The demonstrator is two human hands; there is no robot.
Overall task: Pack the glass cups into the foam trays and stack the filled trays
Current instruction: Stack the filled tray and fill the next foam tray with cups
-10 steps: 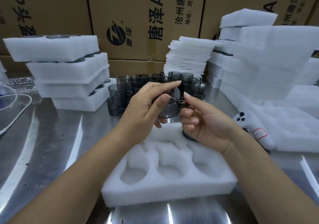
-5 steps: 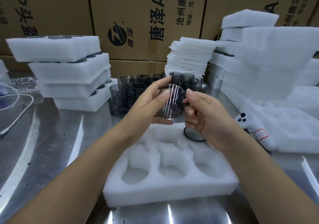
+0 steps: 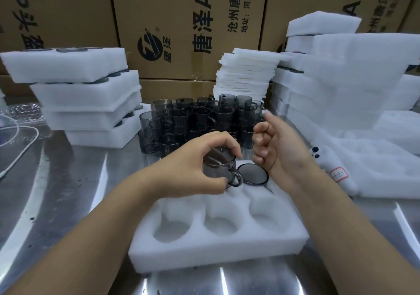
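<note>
A white foam tray (image 3: 218, 247) with round pockets lies on the steel table in front of me. My left hand (image 3: 195, 165) grips a smoky grey glass cup (image 3: 218, 166) by its rim, handle toward the right, over the tray's far row. Another cup (image 3: 253, 174) sits in the far right pocket, only its rim showing. My right hand (image 3: 275, 145) hovers just right of the held cup, fingers loosely curled, holding nothing. Several more grey cups (image 3: 200, 120) stand stacked behind the tray.
Filled foam trays (image 3: 84, 95) are stacked at the left. Thin foam sheets (image 3: 245, 72) and more foam trays (image 3: 341, 79) pile up at the back right. A white controller (image 3: 329, 169) lies right of the tray. A white cable (image 3: 20, 149) runs at far left. Cardboard boxes stand behind.
My left hand has lowered the cup from chest height down to the tray's far row. My right hand has let go of the cup and drawn back to the right.
</note>
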